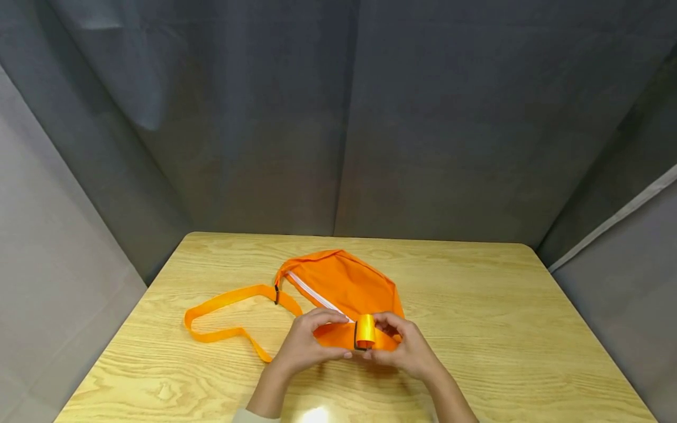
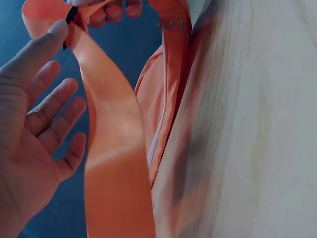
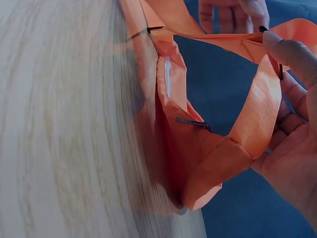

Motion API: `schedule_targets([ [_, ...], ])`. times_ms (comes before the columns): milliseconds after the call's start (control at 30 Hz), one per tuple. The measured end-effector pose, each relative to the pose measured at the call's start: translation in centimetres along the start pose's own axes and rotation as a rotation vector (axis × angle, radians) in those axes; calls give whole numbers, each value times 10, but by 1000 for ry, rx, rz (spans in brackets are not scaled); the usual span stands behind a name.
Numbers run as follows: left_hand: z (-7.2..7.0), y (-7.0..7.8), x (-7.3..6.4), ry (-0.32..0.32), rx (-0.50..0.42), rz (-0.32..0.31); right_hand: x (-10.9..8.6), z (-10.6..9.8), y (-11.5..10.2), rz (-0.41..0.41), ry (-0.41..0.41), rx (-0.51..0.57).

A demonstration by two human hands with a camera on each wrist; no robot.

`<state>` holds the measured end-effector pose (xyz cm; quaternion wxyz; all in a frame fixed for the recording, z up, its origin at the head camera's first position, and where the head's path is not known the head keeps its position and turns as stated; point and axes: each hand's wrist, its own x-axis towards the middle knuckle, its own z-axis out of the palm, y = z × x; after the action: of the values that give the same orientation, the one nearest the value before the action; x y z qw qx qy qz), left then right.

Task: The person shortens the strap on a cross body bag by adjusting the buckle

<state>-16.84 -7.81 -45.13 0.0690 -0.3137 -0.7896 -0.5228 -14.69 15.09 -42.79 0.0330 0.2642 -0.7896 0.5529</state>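
An orange fabric bag [image 1: 344, 276] with a white zipper [image 1: 314, 292] lies on the table, its orange strap [image 2: 111, 129] raised at the near side. The strap passes through a black slider buckle [image 2: 72, 14] and stands up in a short loop [image 1: 365, 329]. My left hand [image 1: 309, 341] pinches the buckle from the left, thumb at its edge, the other fingers loosely bent. From the right, my right hand [image 1: 404, 346] pinches the strap beside the buckle, with its thumb [image 3: 285, 47] on the webbing. Some fingertips are hidden behind the strap.
The strap's slack [image 1: 222, 302] curves across the wooden table [image 1: 476, 329] to the left of the bag. A second black slider [image 1: 277, 294] sits at the bag's left corner. A zipper pull [image 3: 193, 122] hangs from the bag. Grey curtains [image 1: 423, 117] surround the table.
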Motion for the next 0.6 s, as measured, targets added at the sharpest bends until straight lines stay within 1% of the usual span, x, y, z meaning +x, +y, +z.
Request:
schedule_targets([
  [67, -3, -2, -5, 26, 2, -10, 0, -1, 2, 3, 8, 11],
  [133, -5, -3, -9, 49, -7, -42, -1, 0, 9, 18, 15, 15],
  [233, -6, -4, -15, 58, -27, -115, -3, 1, 22, 41, 24, 30],
  [300, -4, -5, -18, 50, -19, -147, -4, 1, 27, 51, 19, 48],
  [400, 0, -7, -19, 36, 19, -156, -5, 2, 30, 56, 11, 78],
  [467, 2, -9, -17, 37, 29, -153, -5, 2, 29, 56, 10, 83],
  [533, 3, -11, -14, 38, 25, -162, -5, 1, 29, 54, 15, 87],
  [600, 3, -13, -12, 25, 11, -182, -4, 1, 28, 57, 18, 91],
])
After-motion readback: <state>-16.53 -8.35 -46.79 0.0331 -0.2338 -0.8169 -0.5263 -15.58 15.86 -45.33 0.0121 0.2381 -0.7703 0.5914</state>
